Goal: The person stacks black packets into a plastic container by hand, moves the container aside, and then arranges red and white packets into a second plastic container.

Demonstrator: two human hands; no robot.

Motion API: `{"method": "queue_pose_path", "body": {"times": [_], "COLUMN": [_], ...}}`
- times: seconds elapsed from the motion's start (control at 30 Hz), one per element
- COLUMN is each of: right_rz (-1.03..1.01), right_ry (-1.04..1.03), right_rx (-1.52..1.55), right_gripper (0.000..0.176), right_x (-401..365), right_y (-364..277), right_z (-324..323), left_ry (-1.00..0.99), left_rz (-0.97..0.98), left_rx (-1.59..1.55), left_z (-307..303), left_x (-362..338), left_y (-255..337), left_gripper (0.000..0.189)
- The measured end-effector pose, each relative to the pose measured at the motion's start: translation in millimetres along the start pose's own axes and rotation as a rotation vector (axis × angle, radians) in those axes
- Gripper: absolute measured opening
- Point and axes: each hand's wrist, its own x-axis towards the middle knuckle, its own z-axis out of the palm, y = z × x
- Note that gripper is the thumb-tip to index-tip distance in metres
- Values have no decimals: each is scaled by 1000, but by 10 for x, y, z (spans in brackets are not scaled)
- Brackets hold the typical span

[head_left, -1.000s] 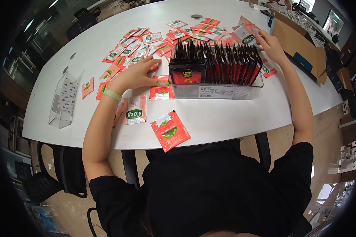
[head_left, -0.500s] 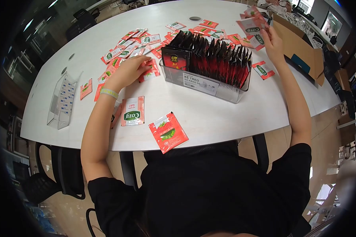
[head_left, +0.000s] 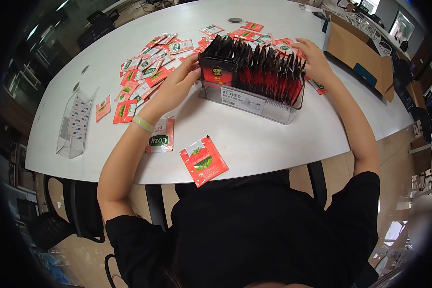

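At upper centre, a clear bin [head_left: 281, 114] keeps tightly packed black packets [head_left: 270, 74] upright, the left hand [head_left: 178, 85] against its left end, seemingly steadying it, the right hand [head_left: 316, 61] by its right; whether either grips, I cannot tell.

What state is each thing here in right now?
Filled clear holder: upright.
Black-and-red packets: standing packed in the holder.
Red sachets: lying loose, scattered.
Other clear tray: patterned sheet in or on it.
Cardboard box: open.
Left hand: at the holder's left end.
Right hand: near its right end.
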Motion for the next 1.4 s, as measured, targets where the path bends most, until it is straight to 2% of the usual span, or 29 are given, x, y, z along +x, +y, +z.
{"method": "queue_pose_path", "body": {"times": [0.07, 0.2, 0.27, 0.4, 0.47, 0.5, 0.57, 0.6, 0.67, 0.7, 0.73, 0.77, 0.87, 0.9, 0.93, 1.0, 1.03, 1.07, 1.1, 1.13, 1.2, 1.23, 1.4], "right_rz": [-51, -26, 94, 137, 15, -65, -99, -124, -92, 14, 115, -180, -212, -391, -400, 585, 511, 506, 488, 467, 495, 527, 549], "right_ry": [-77, -207, -388, -339, -284, -373, -345, -314, -326, -375, -421, -143, -31, 27, 30, -320, -222, -224, -320, -417, -399, -381, -382], "right_rx": [-90, -209, 75, 208, 143, 78, -2, -81, -97, 314, 725, -61, -169, -281, -274, 1279, 1354, 1357, 1479, 1599, 1575, 1550, 1550], "right_gripper": [41, 47, 53, 53, 55, 55, 54, 53, 49, 48, 46, 42, 41, 44, 44, 57, 73, 73, 74, 76, 77, 78, 79], "right_x": [-13, -56, -77, -134, -109, -124, -122, -106, -103, -66, -38, -93, -36, 49, 126, 213, 191, 172, 150, 129, 103, 97, 98], "right_y": [-15, 98, -43, 663, 893, 553, 561, 513, 469, 469, 513, 638, 360, 767, 463, -179, -350, -446, -519, -566, -630, -641, -609], "right_z": [40, 122, 1, 489, 710, 409, 442, 444, 441, 444, 467, 603, 504, 746, 566, 57, -26, -114, -193, -226, -220, -216, -170], "left_ry": [-14, -72, -104, -138, -253, -246, -555, -548, -635, -619, -628, -638, -572, -527, -520, -429, -424, -334, -245, -244, -119, -86, 37], "left_rz": [-80, -106, -140, -133, -162, -160, -74, -77, -63, -64, -107, -156, -225, -281, -291, -509, -513, -598, -681, -682, -674, -669, -570], "left_rx": [27, 71, 171, 49, 8, 8, 290, 294, 884, 898, 1059, 1214, 1138, 1180, 1182, 1195, 1198, 1179, 1157, 1158, 1055, 1099, 1138], "left_z": [-25, -107, -88, -91, -95, -128, -218, -201, -75, -8, 73, 95, -68, -134, -211, -365, -415, -454, -484, -514, -543, -525, -497], "left_x": [-3, -42, -86, -94, -122, -140, -188, -253, -439, -461, -464, -477, -372, -335, -301, -236, -215, -196, -184, -169, -139, -120, -67], "left_y": [18, 72, 206, 217, 384, 395, 403, 443, 549, 572, 571, 541, 415, 363, 317, 227, 174, 114, 40, -67, -223, -266, -463], "left_gripper": [44, 46, 45, 48, 59, 59, 92, 92, 126, 126, 131, 138, 134, 132, 132, 127, 127, 120, 114, 114, 101, 91, 84]}}
